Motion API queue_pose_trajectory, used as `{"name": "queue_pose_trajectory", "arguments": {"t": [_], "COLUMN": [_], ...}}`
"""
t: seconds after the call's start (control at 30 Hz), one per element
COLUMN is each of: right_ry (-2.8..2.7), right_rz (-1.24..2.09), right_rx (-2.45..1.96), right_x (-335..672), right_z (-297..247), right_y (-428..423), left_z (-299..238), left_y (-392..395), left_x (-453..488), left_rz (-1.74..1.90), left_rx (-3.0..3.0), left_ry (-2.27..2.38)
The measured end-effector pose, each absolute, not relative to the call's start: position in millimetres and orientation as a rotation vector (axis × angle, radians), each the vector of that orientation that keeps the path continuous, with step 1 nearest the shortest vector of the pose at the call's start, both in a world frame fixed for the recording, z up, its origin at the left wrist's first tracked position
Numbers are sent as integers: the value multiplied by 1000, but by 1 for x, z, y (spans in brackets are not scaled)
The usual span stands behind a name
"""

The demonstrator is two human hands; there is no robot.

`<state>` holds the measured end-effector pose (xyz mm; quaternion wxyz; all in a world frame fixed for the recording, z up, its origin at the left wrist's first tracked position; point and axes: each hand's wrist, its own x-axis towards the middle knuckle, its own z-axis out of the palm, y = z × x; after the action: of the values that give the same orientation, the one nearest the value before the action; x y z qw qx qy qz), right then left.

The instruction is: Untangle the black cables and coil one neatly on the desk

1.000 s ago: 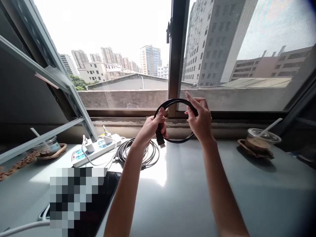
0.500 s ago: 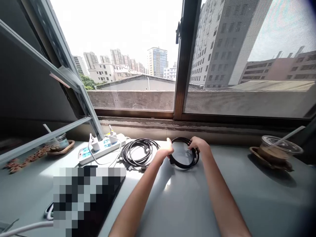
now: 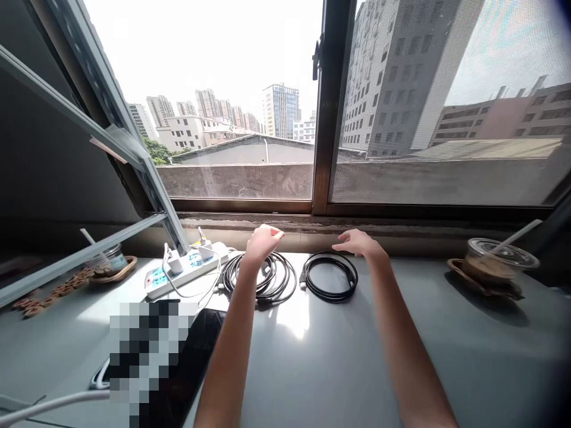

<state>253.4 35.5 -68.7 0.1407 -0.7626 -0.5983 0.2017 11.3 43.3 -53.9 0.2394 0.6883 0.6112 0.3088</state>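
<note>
A coiled black cable [image 3: 334, 295] with a connector at its left side lies flat on the table. Just above its far right edge hovers my right hand [image 3: 358, 243], empty, thumb and fingers apart. My left hand [image 3: 262, 242] is raised over a second, larger heap of coiled black cables [image 3: 229, 280]. It holds nothing; its fingers are bent loosely toward the right. My left wrist and forearm cover part of that heap.
A white power strip [image 3: 158, 286] with plugs and white wires is left of the heap. A dark-screened device [image 3: 203, 339], partly pixelated, lies nearer. Lidded drink cups stand at the right [image 3: 491, 261] and far left [image 3: 113, 257]. A metal frame [image 3: 154, 184] leans beside the window.
Both hands have let go of the black cable coil, which now rests flat on the table. My left hand has moved left and up; my right hand has lifted slightly.
</note>
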Motion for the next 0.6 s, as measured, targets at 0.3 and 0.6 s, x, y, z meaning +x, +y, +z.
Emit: {"name": "queue_pose_trajectory", "arguments": {"t": [0.3, 0.6], "right_ry": [-1769, -1736], "right_rz": [492, 488], "right_rx": [-1937, -1747], "right_x": [255, 240], "right_z": [-35, -24], "right_y": [-1, -19], "left_z": [-39, -97], "left_y": [41, 82], "left_x": [-27, -54], "left_rz": [1214, 874], "left_rx": [1776, 1676], "left_ry": [1731, 1918]}}
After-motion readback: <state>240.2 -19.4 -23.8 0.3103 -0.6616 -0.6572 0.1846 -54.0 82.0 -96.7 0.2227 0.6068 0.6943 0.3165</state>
